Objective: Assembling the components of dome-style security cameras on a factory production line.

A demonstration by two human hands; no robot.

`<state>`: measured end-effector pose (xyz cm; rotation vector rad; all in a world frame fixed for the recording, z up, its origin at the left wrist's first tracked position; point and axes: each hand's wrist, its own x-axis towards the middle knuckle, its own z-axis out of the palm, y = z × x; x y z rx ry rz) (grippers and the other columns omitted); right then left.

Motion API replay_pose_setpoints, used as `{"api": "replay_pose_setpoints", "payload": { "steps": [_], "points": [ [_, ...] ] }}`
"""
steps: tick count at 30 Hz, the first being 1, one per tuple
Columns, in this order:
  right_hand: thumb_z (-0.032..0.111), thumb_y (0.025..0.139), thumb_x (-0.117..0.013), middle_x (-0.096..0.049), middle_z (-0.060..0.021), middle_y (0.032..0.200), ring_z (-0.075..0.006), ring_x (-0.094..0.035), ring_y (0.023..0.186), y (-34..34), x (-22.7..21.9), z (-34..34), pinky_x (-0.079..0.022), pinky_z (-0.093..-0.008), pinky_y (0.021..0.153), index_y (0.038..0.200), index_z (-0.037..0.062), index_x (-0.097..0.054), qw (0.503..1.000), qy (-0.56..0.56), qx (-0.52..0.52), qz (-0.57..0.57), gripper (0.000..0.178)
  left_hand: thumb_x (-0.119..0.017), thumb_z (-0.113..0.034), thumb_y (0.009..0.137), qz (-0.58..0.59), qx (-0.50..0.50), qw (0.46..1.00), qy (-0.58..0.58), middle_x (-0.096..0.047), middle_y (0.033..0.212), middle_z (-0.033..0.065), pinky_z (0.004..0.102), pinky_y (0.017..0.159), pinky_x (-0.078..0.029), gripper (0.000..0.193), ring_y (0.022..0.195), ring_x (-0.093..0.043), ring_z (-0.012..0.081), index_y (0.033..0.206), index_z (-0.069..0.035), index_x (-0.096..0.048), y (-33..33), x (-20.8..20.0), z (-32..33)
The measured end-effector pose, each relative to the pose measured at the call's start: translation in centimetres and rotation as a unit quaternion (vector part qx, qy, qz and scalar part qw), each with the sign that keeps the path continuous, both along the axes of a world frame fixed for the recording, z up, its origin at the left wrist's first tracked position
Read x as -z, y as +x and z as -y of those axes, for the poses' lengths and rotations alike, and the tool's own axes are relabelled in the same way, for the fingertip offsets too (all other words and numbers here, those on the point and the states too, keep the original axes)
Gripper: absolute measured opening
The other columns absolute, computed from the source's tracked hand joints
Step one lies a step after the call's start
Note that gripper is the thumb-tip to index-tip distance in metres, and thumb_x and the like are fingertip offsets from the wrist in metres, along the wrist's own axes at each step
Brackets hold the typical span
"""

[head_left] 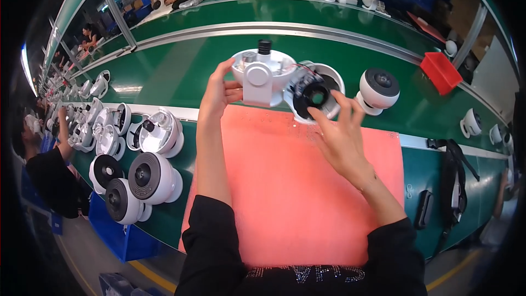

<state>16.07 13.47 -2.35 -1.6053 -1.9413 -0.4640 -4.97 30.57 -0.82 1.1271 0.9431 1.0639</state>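
Note:
My left hand (220, 92) grips the side of an opened white camera housing (268, 79), with its stand facing me and a black lens barrel (264, 47) sticking up from the inside. With thumb and fingers my right hand (345, 140) holds a black ring-shaped camera part (311, 98) by its edge. Thin wires run between this part and the housing. Behind it lies a round white shell (331, 74), partly hidden. Both hands are raised over the far edge of a pink mat (307, 197).
A whole white camera (378, 90) stands to the right, near a red bin (440, 73). Finished-looking cameras (150, 178) and open housings (159, 131) crowd the left. A black strap (453, 186) and black case (423, 209) lie right. Other people work beyond the bench and at left.

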Motion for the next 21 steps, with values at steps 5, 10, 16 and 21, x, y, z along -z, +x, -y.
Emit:
{"api": "replay_pose_setpoints", "payload": {
  "steps": [5,10,16,21],
  "points": [
    [-0.003,0.059,-0.063,-0.043,-0.0128,0.119,-0.0347,-0.032,0.106,1.1,-1.3,6.3,-0.037,-0.0539,0.093,0.081,0.0096,-0.062,0.996,0.065,-0.052,0.03,0.025,-0.049,-0.05,0.078,0.016,0.063,0.998,0.018,-0.063,0.085,0.013,0.0279,0.057,-0.05,0.052,0.068,-0.062,0.0191,0.107,-0.006,-0.055,1.1,-1.0,1.1],
    [-0.008,0.052,-0.064,-0.058,-0.0105,0.104,-0.036,-0.04,0.104,2.3,-4.4,11.4,-0.044,-0.049,0.086,0.075,0.0102,-0.058,0.982,-0.004,-0.173,-0.07,0.03,-0.058,-0.024,0.082,0.121,0.206,0.961,0.137,-0.063,0.095,0.0055,0.0287,0.078,-0.048,0.028,0.09,-0.06,0.0142,0.102,-0.005,-0.061,2.4,1.7,3.2],
    [0.006,0.07,-0.073,-0.059,-0.0136,0.103,-0.0248,-0.058,0.098,2.0,-4.5,12.7,-0.046,-0.0357,0.086,0.109,-0.0005,-0.054,0.763,-0.368,-0.284,-0.449,0.044,-0.057,-0.028,0.083,-0.168,0.738,0.652,0.039,-0.065,0.091,0.0054,0.0232,0.072,-0.045,0.031,0.081,-0.057,0.0099,0.093,0.0,-0.067,9.1,4.1,6.7],
    [0.003,0.07,-0.072,-0.054,-0.0115,0.113,-0.0209,-0.052,0.107,3.5,-3.0,12.2,-0.041,-0.0338,0.093,0.114,-0.0007,-0.052,0.656,-0.438,-0.273,-0.55,0.049,-0.05,-0.028,0.09,-0.154,0.618,0.757,0.148,-0.065,0.097,0.0075,0.0271,0.078,-0.045,0.035,0.087,-0.058,0.0104,0.103,0.003,-0.062,7.6,2.3,9.3]
  ]
}}
